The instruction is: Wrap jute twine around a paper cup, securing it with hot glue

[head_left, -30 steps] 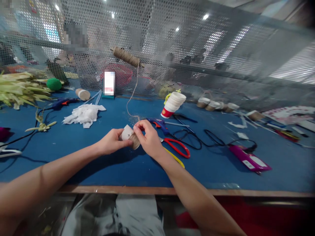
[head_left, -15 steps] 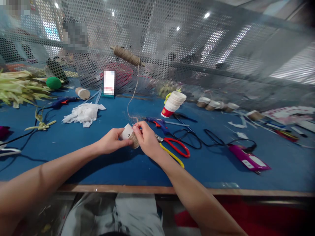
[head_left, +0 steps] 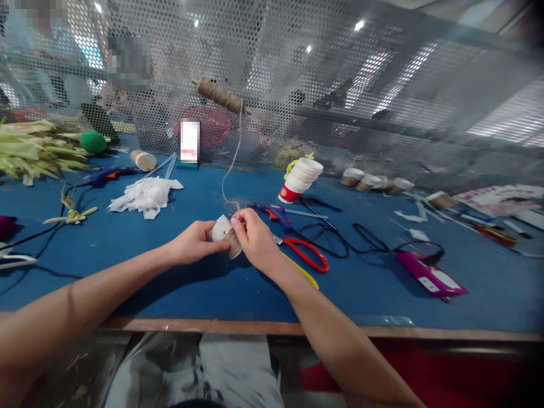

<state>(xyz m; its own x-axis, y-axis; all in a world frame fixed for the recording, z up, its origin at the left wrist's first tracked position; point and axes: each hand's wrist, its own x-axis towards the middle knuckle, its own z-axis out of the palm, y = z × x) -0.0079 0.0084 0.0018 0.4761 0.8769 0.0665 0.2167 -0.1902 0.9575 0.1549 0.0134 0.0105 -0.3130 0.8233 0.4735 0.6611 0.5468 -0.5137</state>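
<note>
Between my hands is a small white paper cup (head_left: 220, 229), tilted, its lower part wrapped in brown twine (head_left: 233, 243). My left hand (head_left: 196, 242) grips the cup from the left, thumb along the wrapped part. My right hand (head_left: 254, 235) is closed at the cup's right side, fingertips pinching the twine against it. From there the loose strand (head_left: 232, 164) runs up to a twine spool (head_left: 219, 95) on a rod at the mesh screen. Close to my right wrist lie scissors (head_left: 308, 255) with red and yellow handles. A blue glue gun (head_left: 276, 214) rests just beyond.
A stack of paper cups (head_left: 301, 178) stands behind the glue gun. White crumpled material (head_left: 147, 195) and a second glue gun (head_left: 111, 174) lie left. Several twine-wrapped cups (head_left: 369, 181) line the back right. A purple pouch (head_left: 430, 273) with a black cable sits right.
Almost nothing differs. My right hand has shifted very slightly at the cup, and the whole view has moved a few pixels.
</note>
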